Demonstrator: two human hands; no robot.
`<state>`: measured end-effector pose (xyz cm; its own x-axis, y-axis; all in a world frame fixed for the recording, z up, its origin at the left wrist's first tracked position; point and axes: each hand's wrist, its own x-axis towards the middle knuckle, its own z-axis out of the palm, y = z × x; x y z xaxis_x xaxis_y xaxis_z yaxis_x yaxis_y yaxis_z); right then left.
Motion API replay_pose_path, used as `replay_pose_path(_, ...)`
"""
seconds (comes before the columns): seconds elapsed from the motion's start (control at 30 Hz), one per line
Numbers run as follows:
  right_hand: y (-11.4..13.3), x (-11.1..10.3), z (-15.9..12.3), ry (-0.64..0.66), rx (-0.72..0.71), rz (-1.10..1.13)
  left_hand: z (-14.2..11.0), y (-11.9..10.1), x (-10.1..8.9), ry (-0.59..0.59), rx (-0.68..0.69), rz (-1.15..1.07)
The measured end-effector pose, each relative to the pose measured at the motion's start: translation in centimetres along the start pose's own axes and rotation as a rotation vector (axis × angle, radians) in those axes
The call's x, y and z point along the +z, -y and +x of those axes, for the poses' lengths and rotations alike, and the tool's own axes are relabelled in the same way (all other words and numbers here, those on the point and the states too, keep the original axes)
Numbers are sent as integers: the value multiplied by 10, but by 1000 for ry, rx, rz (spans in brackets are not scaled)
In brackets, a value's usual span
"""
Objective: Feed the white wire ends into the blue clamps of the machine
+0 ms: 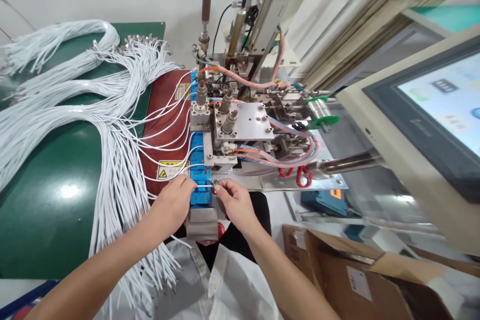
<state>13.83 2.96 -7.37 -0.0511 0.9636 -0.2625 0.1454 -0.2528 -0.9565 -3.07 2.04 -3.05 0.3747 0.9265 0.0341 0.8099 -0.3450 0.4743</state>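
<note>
A white cable (203, 186) lies crosswise over the blue fixture blocks (200, 197) at the near end of the machine. My left hand (179, 199) is closed on this cable at the left edge of the blocks. On the right side, the thumb and fingers of my right hand (234, 202) pinch the cable's end; the tip itself is hidden by the fingers. Farther along the row, several other white cables (176, 149) run from the left into the blue blocks. Just below my hands is a grey metal cover (202, 224).
Bundles of white cables (78, 110) lie across a green table (48, 220) at left. The metal machine (245, 120), with orange tubes and a wire spool (320, 112), stands ahead. A screen (442, 90) juts in at right, above cardboard boxes (348, 280).
</note>
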Motion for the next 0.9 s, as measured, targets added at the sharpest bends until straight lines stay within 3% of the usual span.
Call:
replay_pose_path(0.17,-3,-2,4,51,3,-55,2,-2,0,45,-49,17)
replay_pose_path(0.4,7,-7,8,56,-304,-362,1,0,0,19,-18,1)
replay_pose_path(0.5,8,-5,11,41,-368,-485,2,-1,-1,26,-2,23)
replay_pose_path(0.73,-6,12,6,-110,-195,-316,1,-2,1,65,-35,84)
replay_pose_path(0.9,-10,15,6,-127,-160,-249,-3,-5,3,41,-9,189)
